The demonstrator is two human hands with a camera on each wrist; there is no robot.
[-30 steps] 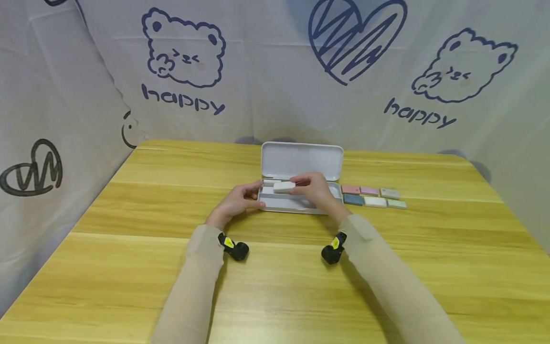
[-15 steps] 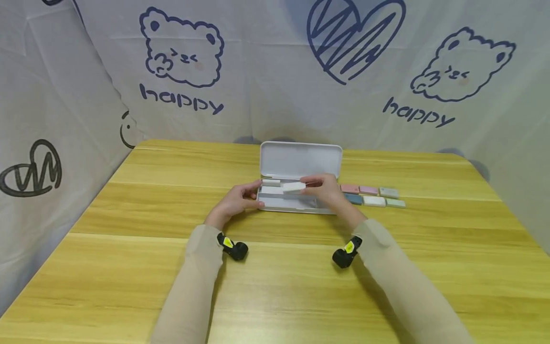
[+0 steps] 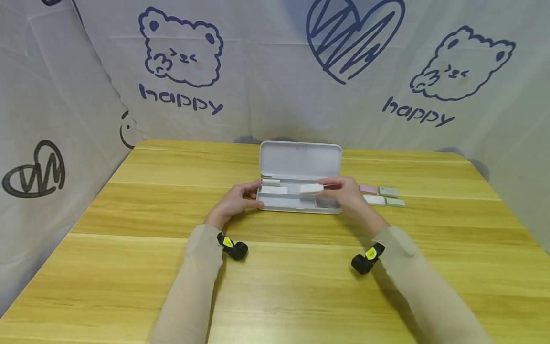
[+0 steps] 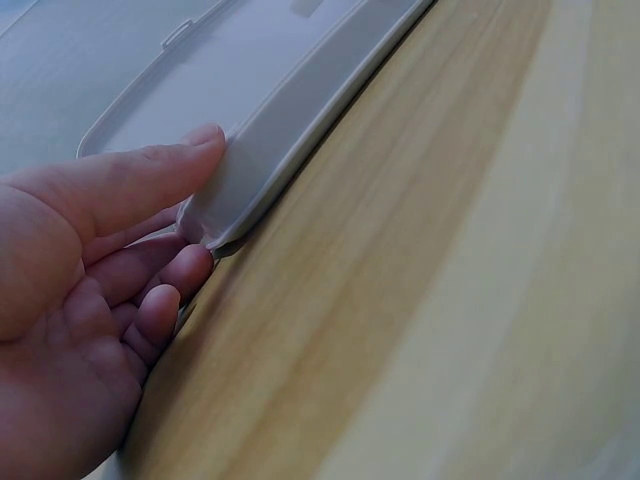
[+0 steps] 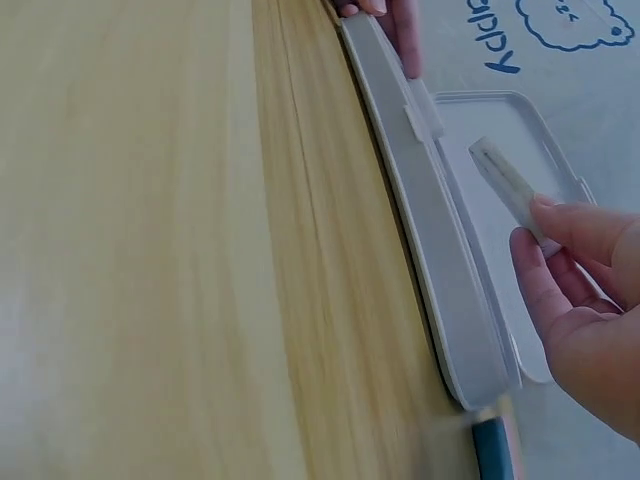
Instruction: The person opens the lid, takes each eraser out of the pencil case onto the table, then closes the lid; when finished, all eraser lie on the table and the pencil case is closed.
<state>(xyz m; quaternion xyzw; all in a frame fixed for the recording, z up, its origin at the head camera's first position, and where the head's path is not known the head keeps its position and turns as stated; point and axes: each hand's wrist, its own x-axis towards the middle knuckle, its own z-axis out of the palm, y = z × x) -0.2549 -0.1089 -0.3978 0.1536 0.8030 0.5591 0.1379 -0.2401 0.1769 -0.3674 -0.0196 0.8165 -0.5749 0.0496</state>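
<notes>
A white pencil case (image 3: 287,202) lies on the table with its lid (image 3: 301,160) raised toward the cloth. My left hand (image 3: 234,203) grips the case's left end; in the left wrist view the thumb lies on the wall near a corner and the other fingers are curled by the end. Between thumb and fingertips my right hand (image 3: 349,195) pinches a white eraser (image 3: 311,189), held over the right half of the case. The right wrist view shows the eraser (image 5: 500,180) tilted, apart from the case. Two white blocks (image 3: 274,190) sit in the left of the case.
Right of the case lie several small blocks, among them a purple one (image 3: 368,189), a grey one (image 3: 388,192) and a green one (image 3: 395,203). A blue block (image 5: 492,448) shows in the right wrist view. Printed cloth (image 3: 266,71) hangs behind the table.
My right hand has moved to the right with the eraser, from the left part of the case to its right half, uncovering the blocks at left. The left hand stays put.
</notes>
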